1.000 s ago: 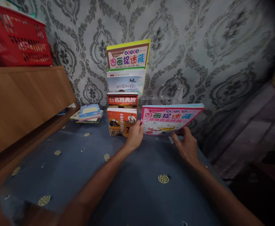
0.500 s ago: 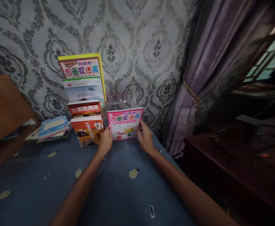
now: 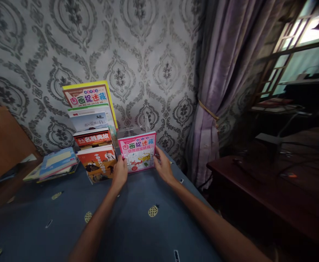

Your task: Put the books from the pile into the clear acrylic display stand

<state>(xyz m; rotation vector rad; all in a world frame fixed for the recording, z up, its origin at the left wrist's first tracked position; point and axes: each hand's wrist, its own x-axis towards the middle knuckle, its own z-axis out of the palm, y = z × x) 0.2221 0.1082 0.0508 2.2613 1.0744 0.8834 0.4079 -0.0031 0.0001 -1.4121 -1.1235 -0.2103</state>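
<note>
A pink-bordered picture book (image 3: 138,153) stands upright, leaning slightly back, its cover facing me. My left hand (image 3: 120,171) grips its left edge, thumb on the front. At its right edge my right hand (image 3: 162,165) is closed in the same way. Behind the book shows a clear plastic rack (image 3: 133,129), mostly hidden. Just left of my left hand, books stand in stepped rows: an orange-red book (image 3: 98,163) in front, a red-titled book (image 3: 94,139), a pale blue book (image 3: 90,122), and a tall yellow-edged book (image 3: 87,96) at the back.
A loose pile of thin books (image 3: 57,163) lies on the blue tablecloth (image 3: 126,225) to the left, near a brown board (image 3: 6,142). Patterned wallpaper rises behind. On the right are a tied purple curtain (image 3: 211,91) and a dark red cabinet (image 3: 238,178) with cables.
The view has tilted up and turned a little right, so everything sits lower and further left. Both hands keep hold of the pink picture book, which stays beside the stepped rows.
</note>
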